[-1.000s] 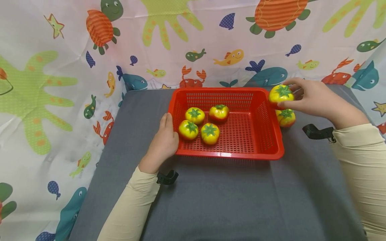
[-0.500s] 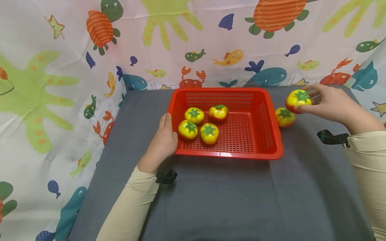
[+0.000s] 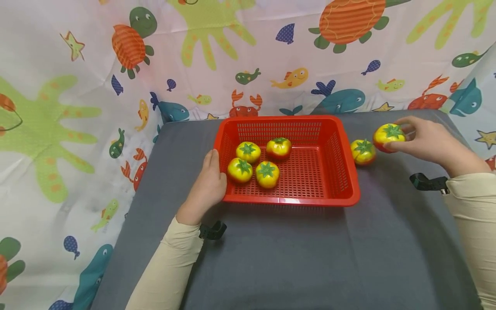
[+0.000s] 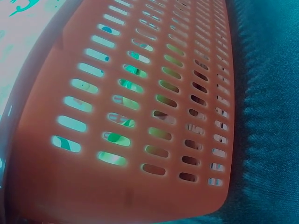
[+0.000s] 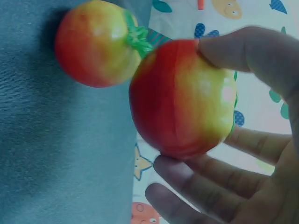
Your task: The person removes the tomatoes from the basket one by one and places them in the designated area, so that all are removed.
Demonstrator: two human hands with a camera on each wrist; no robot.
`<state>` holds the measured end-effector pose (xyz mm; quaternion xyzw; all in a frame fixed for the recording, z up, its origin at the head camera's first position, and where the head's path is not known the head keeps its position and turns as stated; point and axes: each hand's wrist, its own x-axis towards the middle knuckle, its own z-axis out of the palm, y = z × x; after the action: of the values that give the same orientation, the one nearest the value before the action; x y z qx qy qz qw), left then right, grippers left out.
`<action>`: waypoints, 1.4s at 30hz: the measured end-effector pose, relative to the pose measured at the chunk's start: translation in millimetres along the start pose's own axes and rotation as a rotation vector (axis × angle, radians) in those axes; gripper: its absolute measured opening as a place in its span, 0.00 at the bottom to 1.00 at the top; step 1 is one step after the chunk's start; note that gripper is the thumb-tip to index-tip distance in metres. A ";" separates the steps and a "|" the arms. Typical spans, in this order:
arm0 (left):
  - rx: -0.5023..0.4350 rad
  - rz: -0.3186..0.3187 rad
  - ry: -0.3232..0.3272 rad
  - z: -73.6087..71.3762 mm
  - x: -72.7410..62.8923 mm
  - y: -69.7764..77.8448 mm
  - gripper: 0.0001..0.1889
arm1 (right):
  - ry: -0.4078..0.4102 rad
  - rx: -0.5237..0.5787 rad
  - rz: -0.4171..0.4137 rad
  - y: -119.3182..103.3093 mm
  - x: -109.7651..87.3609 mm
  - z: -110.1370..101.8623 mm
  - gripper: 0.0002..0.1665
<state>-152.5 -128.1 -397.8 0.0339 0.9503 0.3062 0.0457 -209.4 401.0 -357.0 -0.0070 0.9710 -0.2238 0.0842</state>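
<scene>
R fingers (image 5: 201, 184) clamped on tomato (image 5: 182, 98) beyond bskt edge (image 3: 351, 172); L fingers (image 3: 211, 159) together agst rim (image 3: 218, 137).

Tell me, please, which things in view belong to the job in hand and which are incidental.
Seemingly in the job: red basket, four fruits inside, loose fruit beside it, held fruit, right hand, left hand at basket.

Just around: patterned curtain, grey cloth, black wrist devices.

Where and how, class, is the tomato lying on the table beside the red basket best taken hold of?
Best guess: grip the resting tomato across its rounded sides, thumb near, fingers far, coming from above. Its green leaf cap faces mostly up, the basket stands close on the left, and the right hand holds another tomato on the right.
</scene>
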 end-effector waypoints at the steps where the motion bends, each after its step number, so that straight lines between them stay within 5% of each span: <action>1: -0.004 -0.001 0.002 0.8 -0.3 -0.8 0.39 | 0.001 0.001 0.008 1.2 0.1 1.4 0.53; 19: -0.018 -0.006 0.007 2.5 -1.7 -0.3 0.41 | -0.004 0.016 0.073 27.1 4.9 23.2 0.54; 42: -0.014 0.006 0.015 -0.8 -1.5 0.8 0.39 | -0.140 0.028 0.079 40.4 11.1 35.8 0.56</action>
<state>-151.1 -128.0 -396.6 0.0341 0.9483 0.3134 0.0380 -213.5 421.3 -408.1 0.0169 0.9590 -0.2330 0.1605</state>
